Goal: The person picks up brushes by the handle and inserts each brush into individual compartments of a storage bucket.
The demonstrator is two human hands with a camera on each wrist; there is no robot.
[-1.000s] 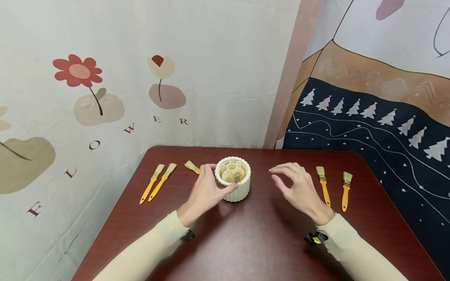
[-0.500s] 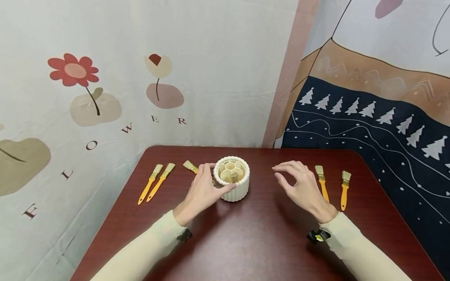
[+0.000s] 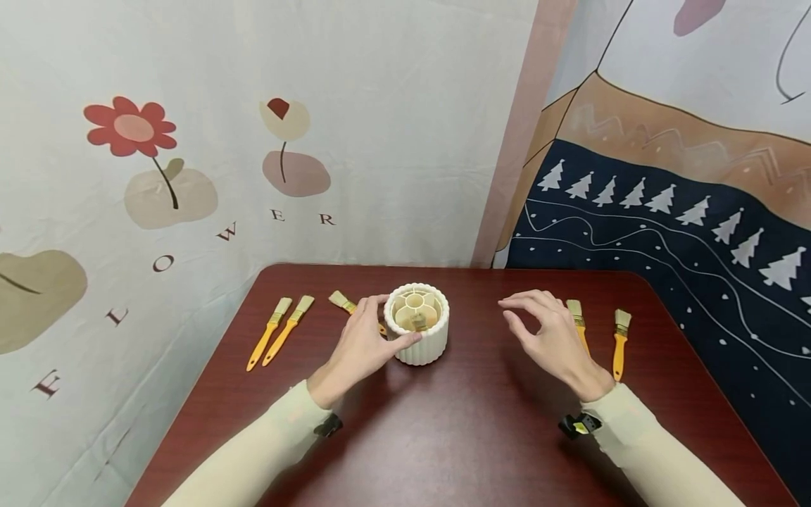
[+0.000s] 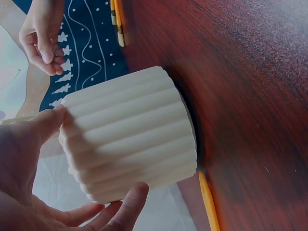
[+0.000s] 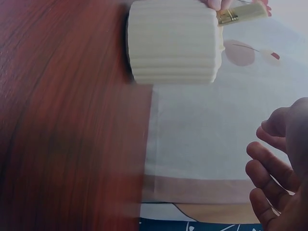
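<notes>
A cream, ribbed round holder (image 3: 429,346) with several compartments stands on the table. My left hand (image 3: 357,343) grips it from the left, the thumb at the near rim and the fingers round the far side. One paintbrush (image 5: 245,13) stands in the holder, bristles up; its handle is hidden inside. My right hand (image 3: 548,339) hovers to the right, fingers loosely bent with nothing between them. Behind it, a yellow-handled paintbrush (image 3: 576,310) is partly covered. Another paintbrush (image 3: 343,301) lies beyond my left hand, which hides part of its handle.
Two paintbrushes (image 3: 271,331) lie side by side on the left of the dark red table (image 3: 443,436). One more paintbrush (image 3: 620,345) lies near the right edge. Printed cloths hang behind the table and along its right side.
My right hand has drifted a little to the right, away from the holder, and covers more of a brush there. My left hand keeps its grip on the holder.
</notes>
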